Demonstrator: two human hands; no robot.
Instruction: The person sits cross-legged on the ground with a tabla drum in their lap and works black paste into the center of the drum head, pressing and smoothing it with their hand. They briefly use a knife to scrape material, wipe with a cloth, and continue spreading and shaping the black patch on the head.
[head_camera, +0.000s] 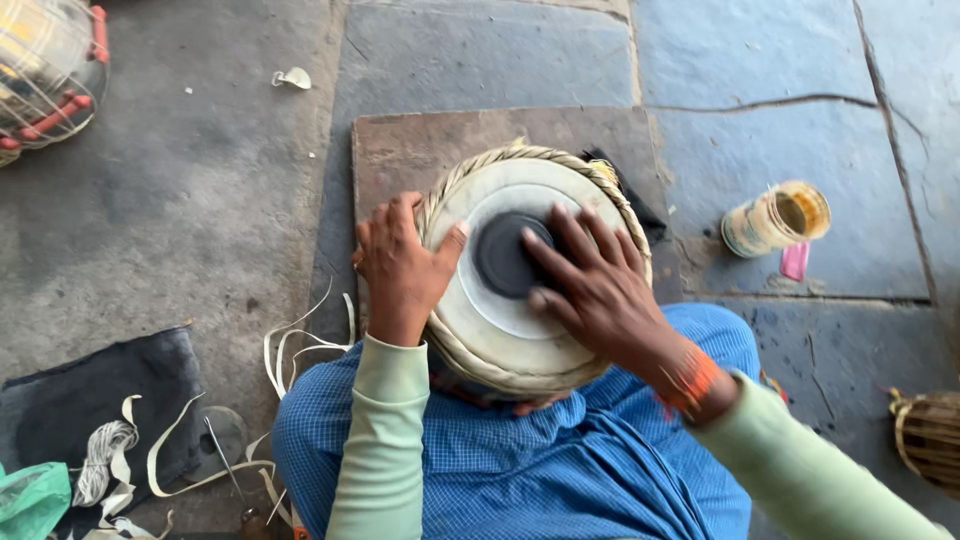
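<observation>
Drum: a small hand drum (510, 330) with a pale skin head, a black round patch (503, 257) at its centre and a braided strap rim, held against the lap of a seated person in blue checked cloth (520, 460).
Left hand: the left hand (400, 265) grips the drum's left rim, thumb lying on the pale skin, fingers (385, 215) curled over the braided edge (clamped on the rim).
Right hand: the right hand (595, 285) lies flat on the drum head, fingers (545, 250) spread apart, their tips touching the black patch; an orange thread band (690, 380) circles the wrist.
Slab: a brown flat slab (420, 150) lies on the stone floor (200, 200) just beyond the drum.
Right of the drum: a small open tin (775, 217) lies tipped on its side, a pink scrap (795, 260) just beside it.
Lower left: pale leather strips (300, 350) curl across the floor near a dark cloth (100, 400), a coil of cord (100, 455) and a thin metal tool (225, 460).
Edges: a second drum with red pegs (45, 70) at upper left; a strapped drum body (930, 435) at far right, only partly in view.
</observation>
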